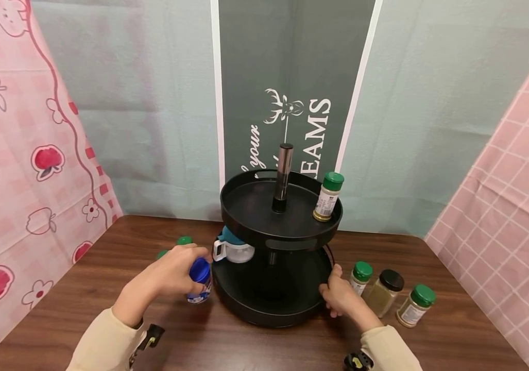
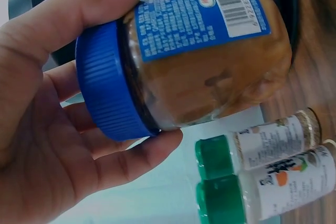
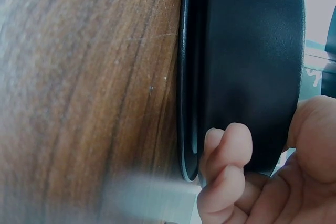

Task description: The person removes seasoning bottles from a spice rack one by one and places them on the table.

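Observation:
My left hand [image 1: 171, 270] grips a peanut butter jar [image 2: 205, 72] by its blue lid, thumb on one side and fingers on the other. The jar has a blue label and brown contents, and it is beside the left rim of a black two-tier turntable rack [image 1: 271, 318]. At the rack's right side my right hand [image 1: 342, 294] holds the wall of the lower tray [image 3: 252, 61], thumb at the rim and fingers curled against the outside. On the lower tray's back left sits a clear container with a teal lid and white handle [image 1: 238, 252].
One green-capped spice bottle [image 1: 326, 198] stands on the upper tray. Right of the rack are two more green-capped bottles and a black-capped jar [image 1: 382, 293]. Behind my left hand stand two green-capped bottles [image 2: 273, 145]. Cloth curtains [image 1: 162, 129] line the table's back and sides.

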`<action>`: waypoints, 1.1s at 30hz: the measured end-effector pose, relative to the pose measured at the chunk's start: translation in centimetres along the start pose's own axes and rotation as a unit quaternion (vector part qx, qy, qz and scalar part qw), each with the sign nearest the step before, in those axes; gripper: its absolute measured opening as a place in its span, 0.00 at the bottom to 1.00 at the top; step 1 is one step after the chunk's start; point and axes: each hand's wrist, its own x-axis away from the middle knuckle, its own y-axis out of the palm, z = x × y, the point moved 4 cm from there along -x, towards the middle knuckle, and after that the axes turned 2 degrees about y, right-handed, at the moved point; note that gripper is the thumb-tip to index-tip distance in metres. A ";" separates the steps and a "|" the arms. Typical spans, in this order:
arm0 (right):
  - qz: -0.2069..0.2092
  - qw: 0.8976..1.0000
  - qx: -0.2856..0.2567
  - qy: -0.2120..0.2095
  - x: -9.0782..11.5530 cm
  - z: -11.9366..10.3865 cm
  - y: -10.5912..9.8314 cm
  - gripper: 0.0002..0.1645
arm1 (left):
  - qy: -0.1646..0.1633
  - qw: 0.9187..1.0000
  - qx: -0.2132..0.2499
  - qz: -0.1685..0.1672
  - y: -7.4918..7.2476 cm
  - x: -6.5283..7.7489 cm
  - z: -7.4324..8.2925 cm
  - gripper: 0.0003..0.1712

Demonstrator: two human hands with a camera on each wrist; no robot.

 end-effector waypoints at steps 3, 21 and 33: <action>0.002 1.000 -0.001 -0.001 -0.1 0.1 0.1 0.44 | -0.008 1.000 -0.003 -0.007 0.3 0.3 -0.3 0.23; -0.005 1.000 -0.009 -0.009 0.1 0.0 0.0 0.45 | -0.009 1.000 0.000 -0.003 0.5 2.3 -2.5 0.24; 0.009 1.000 0.004 -0.007 0.0 0.2 0.1 0.45 | -0.028 0.999 0.012 -0.021 0.2 3.8 -3.9 0.26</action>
